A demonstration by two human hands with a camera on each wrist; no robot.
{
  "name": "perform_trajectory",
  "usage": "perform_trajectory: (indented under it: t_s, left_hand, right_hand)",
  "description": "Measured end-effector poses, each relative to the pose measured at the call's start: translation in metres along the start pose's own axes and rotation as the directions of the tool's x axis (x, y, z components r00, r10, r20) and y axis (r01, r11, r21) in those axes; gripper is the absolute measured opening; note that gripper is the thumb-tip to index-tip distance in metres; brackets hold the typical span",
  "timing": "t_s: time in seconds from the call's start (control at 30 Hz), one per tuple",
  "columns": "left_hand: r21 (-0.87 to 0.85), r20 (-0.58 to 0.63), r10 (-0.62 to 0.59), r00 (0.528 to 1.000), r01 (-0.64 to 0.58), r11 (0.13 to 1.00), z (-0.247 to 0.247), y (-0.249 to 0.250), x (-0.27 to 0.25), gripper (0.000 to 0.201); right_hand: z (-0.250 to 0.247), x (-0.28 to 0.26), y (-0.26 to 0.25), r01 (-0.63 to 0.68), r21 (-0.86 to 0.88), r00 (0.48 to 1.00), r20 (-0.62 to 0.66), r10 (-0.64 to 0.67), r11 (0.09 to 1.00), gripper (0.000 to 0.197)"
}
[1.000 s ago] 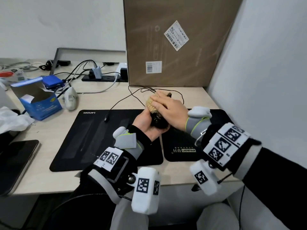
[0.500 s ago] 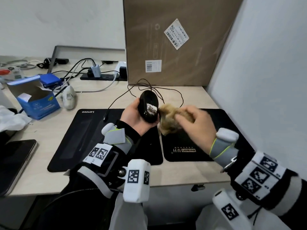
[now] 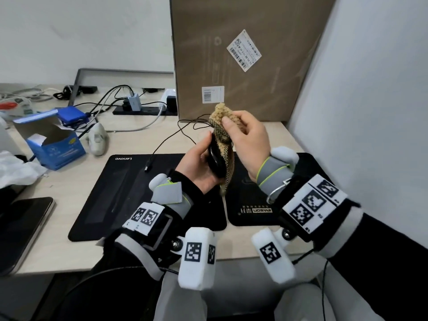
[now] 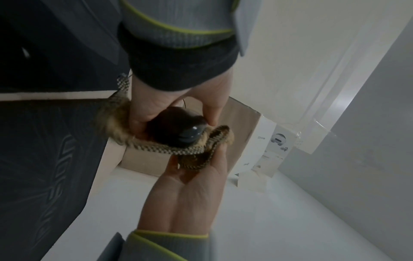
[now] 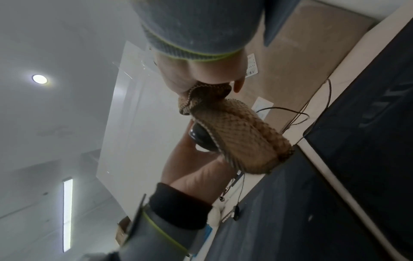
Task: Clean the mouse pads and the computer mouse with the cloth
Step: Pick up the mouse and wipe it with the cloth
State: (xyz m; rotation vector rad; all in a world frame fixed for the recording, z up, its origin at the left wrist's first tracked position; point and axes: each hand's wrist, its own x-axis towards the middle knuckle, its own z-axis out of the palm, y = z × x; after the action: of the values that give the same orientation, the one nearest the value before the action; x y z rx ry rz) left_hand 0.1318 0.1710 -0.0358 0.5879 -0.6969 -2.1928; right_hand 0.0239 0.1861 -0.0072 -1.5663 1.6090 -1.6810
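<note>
My left hand (image 3: 196, 163) holds the black wired mouse (image 3: 215, 161) up above the desk, turned on its side. The same mouse (image 4: 178, 128) shows in the left wrist view, gripped by thumb and fingers. My right hand (image 3: 245, 140) pinches a tan, checked cloth (image 3: 223, 135) and holds it against the mouse's right side. The cloth (image 5: 236, 134) drapes over the mouse (image 5: 201, 139) in the right wrist view. Two black mouse pads lie below: a large Lenovo pad (image 3: 129, 193) on the left and a smaller pad (image 3: 254, 205) on the right.
A tall cardboard box (image 3: 243, 54) leans at the back. The mouse cable (image 3: 176, 135) loops across the desk. An open blue carton (image 3: 53, 144), a white mouse (image 3: 97, 141), a power strip (image 3: 143, 107) and a dark tablet (image 3: 20, 228) lie to the left. A white wall (image 3: 370, 112) closes the right side.
My left hand has turned the mouse from label-up onto its side and raised it. My right hand has brought the cloth back from the right against the mouse, higher than before.
</note>
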Motion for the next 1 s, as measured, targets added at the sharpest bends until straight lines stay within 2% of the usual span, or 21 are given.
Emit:
perform_trajectory:
  t_s: [0.1, 0.17, 0.27, 0.4, 0.5, 0.63, 0.7, 0.77, 0.83, 0.93, 0.97, 1.0]
  left_hand:
    - [0.118, -0.052, -0.007, 0.999, 0.013, 0.993, 0.004, -0.002, -0.002, 0.048]
    - [0.112, -0.069, -0.003, 0.998, 0.011, 0.994, 0.004, -0.001, -0.003, 0.052]
    - [-0.006, -0.064, -0.014, 0.998, 0.014, 1.0, 0.005, -0.001, -0.003, 0.062]
    - [-0.152, -0.07, -0.047, 0.996, 0.036, 0.988, 0.004, -0.001, 0.0, 0.079]
    - [-0.211, -0.107, -0.007, 0.994, -0.016, 0.977, 0.005, 0.003, 0.006, 0.077]
    - [-0.172, -0.124, 0.036, 0.992, -0.057, 0.983, -0.002, 0.004, 0.006, 0.076]
    - [-0.115, -0.159, 0.023, 0.987, -0.042, 0.992, -0.009, 0.003, 0.005, 0.066]
    - [-0.112, -0.216, 0.044, 0.975, -0.069, 0.991, -0.017, 0.006, 0.004, 0.054]
    - [-0.115, -0.236, 0.076, 0.969, -0.105, 0.988, -0.021, 0.013, 0.002, 0.044]
    - [-0.048, -0.197, 0.081, 0.977, -0.092, 0.995, -0.022, 0.02, -0.002, 0.028]
    - [-0.023, -0.186, 0.08, 0.979, -0.086, 0.996, -0.02, 0.021, -0.003, 0.025]
    - [-0.003, -0.173, 0.081, 0.982, -0.083, 0.997, -0.019, 0.02, -0.004, 0.023]
  right_hand:
    - [0.008, -0.007, 0.005, 0.062, -0.194, 0.989, 0.145, -0.034, 0.979, 0.03]
    - [0.011, -0.007, 0.006, 0.064, -0.254, 0.977, 0.214, -0.008, 0.965, 0.036]
    - [0.01, 0.002, 0.007, 0.015, -0.31, 0.962, 0.265, 0.071, 0.951, 0.035]
    - [0.002, 0.004, 0.004, 0.015, -0.357, 0.955, 0.283, 0.092, 0.934, 0.031]
    - [-0.004, -0.01, 0.004, 0.127, -0.336, 0.952, 0.304, -0.02, 0.933, 0.03]
    - [-0.004, -0.047, 0.01, 0.418, -0.244, 0.871, 0.379, -0.311, 0.875, 0.034]
    - [-0.011, -0.057, 0.017, 0.432, -0.201, 0.859, 0.389, -0.333, 0.879, 0.033]
    - [-0.025, -0.064, 0.02, 0.293, -0.176, 0.89, 0.409, -0.201, 0.94, 0.031]
    - [-0.038, -0.063, 0.022, 0.045, -0.197, 0.922, 0.386, 0.035, 0.979, 0.024]
    - [-0.046, -0.044, 0.024, -0.288, 0.064, 0.935, 0.235, 0.267, 0.955, 0.018]
    - [-0.045, -0.036, 0.02, -0.322, 0.149, 0.936, 0.198, 0.29, 0.935, 0.014]
    - [-0.043, -0.028, 0.015, -0.301, 0.188, 0.949, 0.16, 0.273, 0.935, 0.013]
